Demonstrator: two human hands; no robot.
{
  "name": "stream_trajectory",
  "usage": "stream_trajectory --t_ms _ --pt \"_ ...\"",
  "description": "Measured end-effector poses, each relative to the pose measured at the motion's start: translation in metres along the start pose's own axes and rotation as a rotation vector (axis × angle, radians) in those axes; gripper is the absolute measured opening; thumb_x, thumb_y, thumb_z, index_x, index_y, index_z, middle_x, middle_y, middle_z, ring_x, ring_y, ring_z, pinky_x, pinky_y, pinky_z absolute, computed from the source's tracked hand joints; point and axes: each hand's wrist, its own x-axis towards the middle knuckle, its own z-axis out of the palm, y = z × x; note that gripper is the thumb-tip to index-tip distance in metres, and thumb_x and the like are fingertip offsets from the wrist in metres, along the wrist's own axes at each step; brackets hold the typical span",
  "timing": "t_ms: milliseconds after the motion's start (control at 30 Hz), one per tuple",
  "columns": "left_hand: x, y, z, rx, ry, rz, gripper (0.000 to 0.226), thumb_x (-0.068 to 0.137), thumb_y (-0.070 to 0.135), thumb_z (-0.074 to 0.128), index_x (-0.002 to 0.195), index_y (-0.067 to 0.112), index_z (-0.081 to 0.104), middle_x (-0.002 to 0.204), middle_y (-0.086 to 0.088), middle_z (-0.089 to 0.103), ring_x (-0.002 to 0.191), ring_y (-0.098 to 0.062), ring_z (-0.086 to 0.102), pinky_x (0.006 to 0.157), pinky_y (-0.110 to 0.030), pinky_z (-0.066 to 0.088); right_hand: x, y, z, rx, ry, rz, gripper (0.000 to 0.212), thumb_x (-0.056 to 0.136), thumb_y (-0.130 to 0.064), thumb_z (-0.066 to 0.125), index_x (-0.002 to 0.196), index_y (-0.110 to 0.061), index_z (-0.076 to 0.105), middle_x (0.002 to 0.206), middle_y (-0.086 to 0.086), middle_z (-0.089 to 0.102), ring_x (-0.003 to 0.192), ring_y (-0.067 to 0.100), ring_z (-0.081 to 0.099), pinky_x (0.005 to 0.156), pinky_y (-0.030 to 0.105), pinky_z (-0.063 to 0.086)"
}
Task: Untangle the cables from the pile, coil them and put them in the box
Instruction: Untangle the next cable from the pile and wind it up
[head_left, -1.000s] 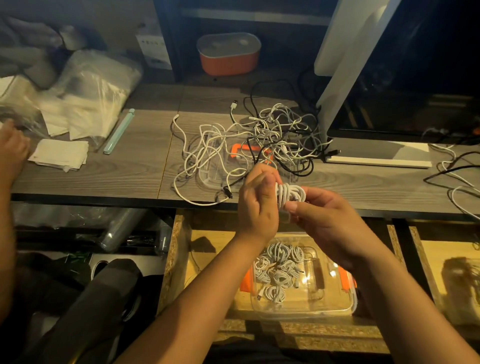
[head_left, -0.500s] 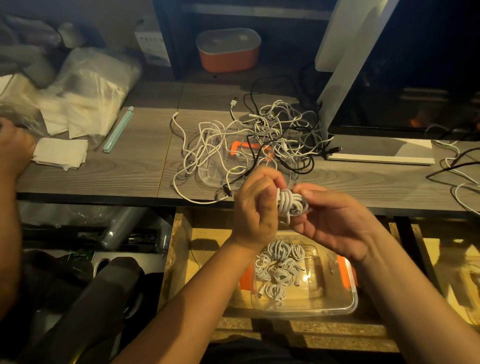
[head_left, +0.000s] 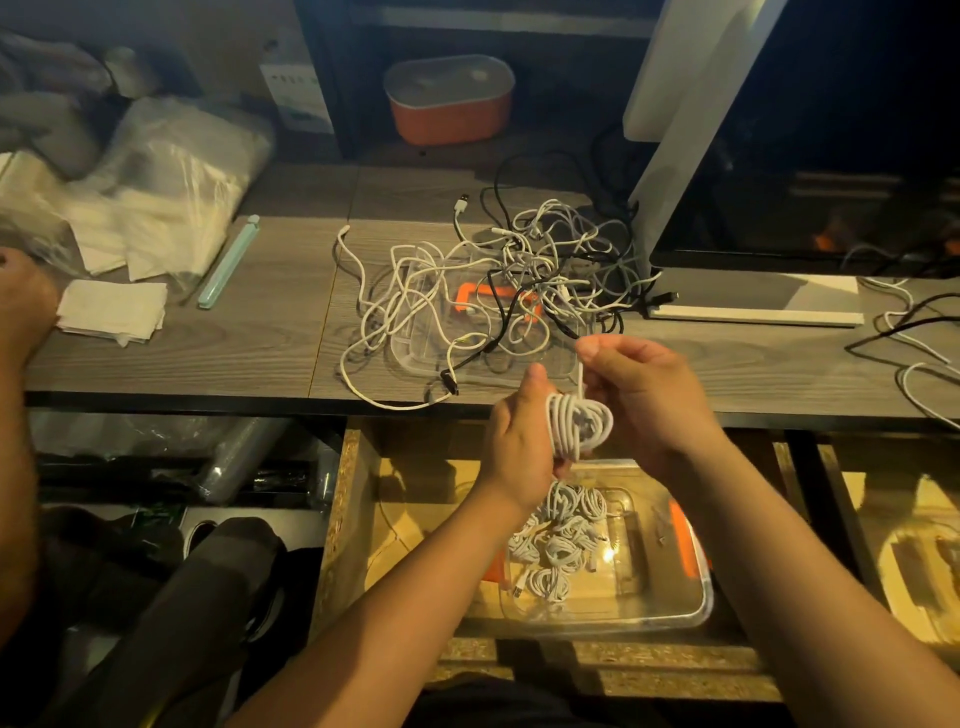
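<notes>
A tangled pile of white and black cables (head_left: 498, 291) lies on the wooden desk (head_left: 270, 343), draped over a clear lid with an orange clip. In front of the desk edge, my left hand (head_left: 517, 441) grips a coiled white cable (head_left: 579, 423). My right hand (head_left: 644, 395) pinches the coil's loose end and holds it up above the coil. Below my hands stands a clear plastic box (head_left: 670, 608) with several coiled white cables (head_left: 558, 540) inside.
A white monitor stand (head_left: 691, 130) rises right of the pile, with loose cables (head_left: 914, 343) at the far right. Plastic bags and paper (head_left: 156, 208) lie at the left, where another person's hand (head_left: 23, 296) rests. An orange container (head_left: 449, 101) sits behind.
My hands have dropped lower, toward the box. My right hand has pulled the coil's loose end upward, away from the coil.
</notes>
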Motion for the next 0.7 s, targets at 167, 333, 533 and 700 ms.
stream_trajectory --t_ms 167,333,533,700 --pt "0.006 0.008 -0.001 -0.014 0.243 0.093 0.054 0.096 0.045 0.036 0.055 0.020 0.059 0.042 0.006 0.054 0.039 -0.009 0.050 0.039 -0.019 0.036 -0.009 0.013 0.011 0.029 -0.182 0.057 0.037 0.087 -0.036 0.056 0.097 -0.001 0.060 0.083 0.017 0.046 0.071 0.028 0.040 0.065 0.030 0.043" --pt "0.006 0.014 -0.005 0.042 0.248 0.201 0.058 0.096 0.047 0.042 0.047 0.022 0.059 0.042 0.011 0.055 0.043 -0.004 0.053 0.047 -0.023 0.043 -0.015 0.014 0.009 0.141 -0.316 0.107 0.030 0.079 -0.020 0.059 0.094 0.005 0.064 0.077 0.014 0.055 0.066 0.016 0.051 0.058 0.023 0.051" --pt "0.008 0.024 -0.001 -0.008 0.156 -0.040 0.042 0.098 0.038 0.039 0.064 0.018 0.052 0.044 0.010 0.055 0.045 -0.004 0.054 0.039 -0.016 0.040 -0.014 0.013 0.013 0.223 -0.146 0.009 0.010 0.074 -0.009 0.062 0.083 -0.004 0.062 0.065 0.002 0.061 0.055 0.013 0.054 0.043 0.023 0.048" --pt "0.011 0.014 -0.008 0.161 -0.113 -0.054 0.050 0.100 0.043 0.029 0.080 0.011 0.062 0.052 0.001 0.059 0.037 -0.007 0.050 0.037 -0.013 0.035 -0.007 0.015 0.013 0.171 -0.066 -0.030 0.006 0.083 -0.004 0.061 0.079 0.000 0.059 0.059 0.009 0.059 0.042 0.021 0.054 0.034 0.026 0.045"
